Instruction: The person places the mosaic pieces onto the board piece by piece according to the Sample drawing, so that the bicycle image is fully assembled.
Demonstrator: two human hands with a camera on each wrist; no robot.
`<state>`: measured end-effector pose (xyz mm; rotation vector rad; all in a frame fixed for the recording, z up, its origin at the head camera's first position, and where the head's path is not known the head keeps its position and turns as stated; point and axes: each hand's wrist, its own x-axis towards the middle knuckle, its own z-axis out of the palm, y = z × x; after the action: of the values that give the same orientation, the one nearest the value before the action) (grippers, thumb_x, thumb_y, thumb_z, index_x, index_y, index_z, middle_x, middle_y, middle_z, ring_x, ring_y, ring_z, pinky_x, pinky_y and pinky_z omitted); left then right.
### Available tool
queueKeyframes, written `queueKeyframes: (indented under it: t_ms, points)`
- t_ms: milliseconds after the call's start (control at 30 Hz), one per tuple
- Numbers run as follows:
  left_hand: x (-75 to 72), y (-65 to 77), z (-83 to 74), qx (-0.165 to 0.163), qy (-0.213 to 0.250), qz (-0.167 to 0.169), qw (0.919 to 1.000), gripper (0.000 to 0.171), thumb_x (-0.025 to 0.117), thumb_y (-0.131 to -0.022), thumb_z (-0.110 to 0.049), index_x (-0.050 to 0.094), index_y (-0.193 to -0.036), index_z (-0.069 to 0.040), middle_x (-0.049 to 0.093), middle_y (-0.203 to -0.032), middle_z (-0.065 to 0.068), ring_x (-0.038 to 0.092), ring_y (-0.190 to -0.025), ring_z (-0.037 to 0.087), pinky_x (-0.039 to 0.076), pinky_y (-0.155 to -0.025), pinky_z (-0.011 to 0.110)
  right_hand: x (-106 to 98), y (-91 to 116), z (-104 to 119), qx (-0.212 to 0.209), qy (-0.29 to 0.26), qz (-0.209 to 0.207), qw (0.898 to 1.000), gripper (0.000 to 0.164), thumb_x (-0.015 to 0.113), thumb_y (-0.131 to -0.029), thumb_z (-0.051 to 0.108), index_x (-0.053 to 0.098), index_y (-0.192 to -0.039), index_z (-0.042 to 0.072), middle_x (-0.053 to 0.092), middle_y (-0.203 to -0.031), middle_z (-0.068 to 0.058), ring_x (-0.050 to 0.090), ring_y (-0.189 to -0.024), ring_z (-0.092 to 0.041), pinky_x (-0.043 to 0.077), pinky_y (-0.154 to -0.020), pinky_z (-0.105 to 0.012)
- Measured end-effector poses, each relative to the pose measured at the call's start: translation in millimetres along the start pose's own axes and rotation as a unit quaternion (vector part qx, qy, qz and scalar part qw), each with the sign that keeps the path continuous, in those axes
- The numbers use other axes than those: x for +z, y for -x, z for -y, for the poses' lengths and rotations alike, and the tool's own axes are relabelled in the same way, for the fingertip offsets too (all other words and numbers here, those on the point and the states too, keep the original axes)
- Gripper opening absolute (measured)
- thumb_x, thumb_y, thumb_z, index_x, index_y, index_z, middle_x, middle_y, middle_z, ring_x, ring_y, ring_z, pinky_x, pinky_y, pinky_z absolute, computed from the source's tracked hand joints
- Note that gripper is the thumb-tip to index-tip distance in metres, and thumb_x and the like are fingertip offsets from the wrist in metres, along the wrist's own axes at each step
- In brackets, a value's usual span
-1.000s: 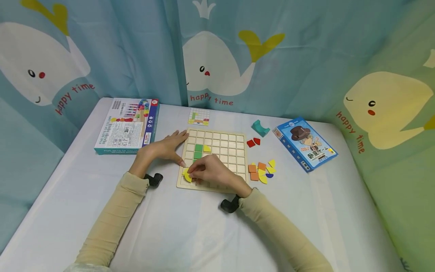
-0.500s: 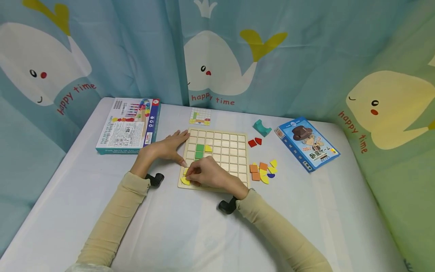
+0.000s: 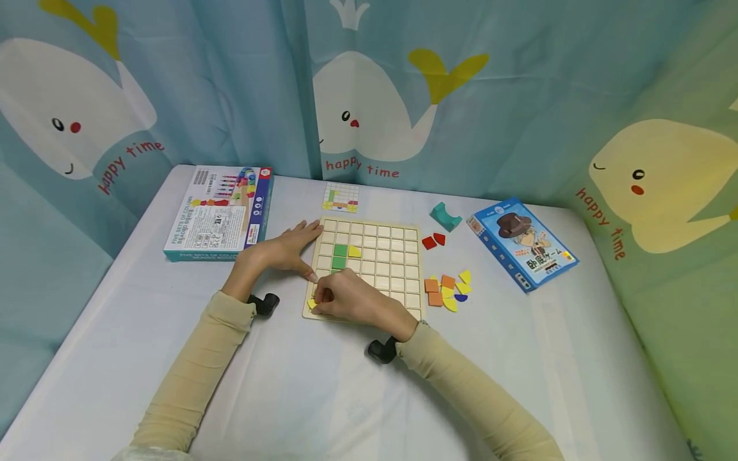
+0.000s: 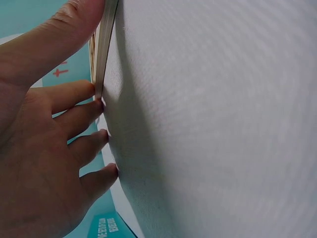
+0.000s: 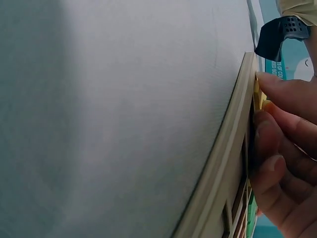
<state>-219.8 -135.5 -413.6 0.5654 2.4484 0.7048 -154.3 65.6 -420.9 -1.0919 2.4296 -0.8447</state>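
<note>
A wooden grid board (image 3: pixel 398 267) lies flat on the table. My left hand (image 3: pixel 282 251) rests at its left side, fingers spread, thumb and index fingertip on the board's edge; in the left wrist view the fingers look straight. At the near left corner my right hand (image 3: pixel 353 296) pinches a yellow quarter-circle tile (image 3: pixel 312 304) between thumb and fingers, low over the grid. The right wrist view shows the yellow tile (image 5: pixel 256 91) beneath the thumb tip. Green square tiles (image 3: pixel 339 251) and another yellow tile (image 3: pixel 354 251) sit in the grid; the right hand hides cells near it.
Right of the board lie loose orange (image 3: pixel 435 299), yellow and dark blue tiles, with two red tiles (image 3: pixel 429 242) farther back. A pattern card (image 3: pixel 341 197) and a teal arch block (image 3: pixel 445 217) lie beyond. Boxes stand left (image 3: pixel 216 214) and right (image 3: pixel 521 243).
My right hand has shifted the yellow quarter-circle tile toward the board's near left corner and turned it slightly. The left hand has stayed at the board's edge.
</note>
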Motion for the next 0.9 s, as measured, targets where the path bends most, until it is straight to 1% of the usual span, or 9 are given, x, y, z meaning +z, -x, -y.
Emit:
queueKeyframes:
  t_ms: [167,367,500,633,733,900]
  points:
    - [-0.2,0.0,-1.0,-0.001,0.001,0.001,1.0000,0.110,0.086,-0.083,-0.028,0.015,-0.165,-0.006,0.003,-0.174,0.014,-0.004,-0.160,0.040,0.006,-0.126,0.065,0.8,-0.5,2.4,-0.004,0.033,-0.004,0.999,0.017,0.081,-0.089,0.014,0.074,-0.100,0.003,0.069,-0.078,-0.001,0.057,-0.069,-0.005,0.050,-0.066,-0.018]
    - [-0.2,-0.2,-0.8,-0.001,0.000,0.002,1.0000,0.111,0.086,-0.083,-0.028,0.015,-0.165,-0.006,0.003,-0.174,0.014,-0.004,-0.160,0.041,0.006,-0.126,0.065,1.7,0.2,3.2,-0.004,0.049,-0.013,0.999,0.015,0.081,-0.089,0.014,0.076,-0.097,0.003,0.075,-0.086,-0.005,0.065,-0.074,-0.006,0.054,-0.069,-0.018]
    - [-0.3,-0.4,-0.4,0.001,0.000,0.002,1.0000,0.110,0.086,-0.083,-0.028,0.015,-0.165,-0.005,0.003,-0.174,0.014,-0.004,-0.160,0.040,0.006,-0.126,0.064,2.0,0.0,3.1,-0.004,0.060,-0.020,0.998,0.016,0.082,-0.089,0.016,0.074,-0.097,0.003,0.073,-0.083,-0.003,0.062,-0.072,-0.006,0.052,-0.067,-0.018]
    - [-0.3,-0.7,-0.4,0.000,0.001,0.002,1.0000,0.110,0.086,-0.084,-0.028,0.016,-0.165,-0.005,0.003,-0.174,0.014,-0.004,-0.160,0.040,0.005,-0.126,0.065,1.5,-0.2,3.4,-0.004,0.066,-0.021,0.998,0.017,0.082,-0.089,0.016,0.073,-0.097,0.004,0.070,-0.079,-0.001,0.056,-0.068,-0.005,0.049,-0.064,-0.019]
    - [-0.6,-0.6,-0.5,-0.003,0.002,0.002,1.0000,0.110,0.086,-0.083,-0.029,0.016,-0.165,-0.006,0.003,-0.174,0.013,-0.004,-0.160,0.040,0.006,-0.126,0.065,0.8,0.2,3.2,0.000,0.070,-0.021,0.997,0.017,0.081,-0.089,0.017,0.073,-0.098,0.005,0.070,-0.080,0.000,0.056,-0.069,-0.004,0.050,-0.065,-0.019]
    - [-0.5,-0.8,-0.4,-0.005,0.001,0.002,1.0000,0.111,0.086,-0.083,-0.029,0.016,-0.165,-0.006,0.003,-0.174,0.012,-0.004,-0.160,0.039,0.006,-0.127,0.063,-2.7,3.2,1.5,0.008,0.058,-0.018,0.998,0.016,0.080,-0.090,0.017,0.074,-0.100,0.006,0.070,-0.082,0.001,0.059,-0.072,-0.005,0.051,-0.068,-0.020]
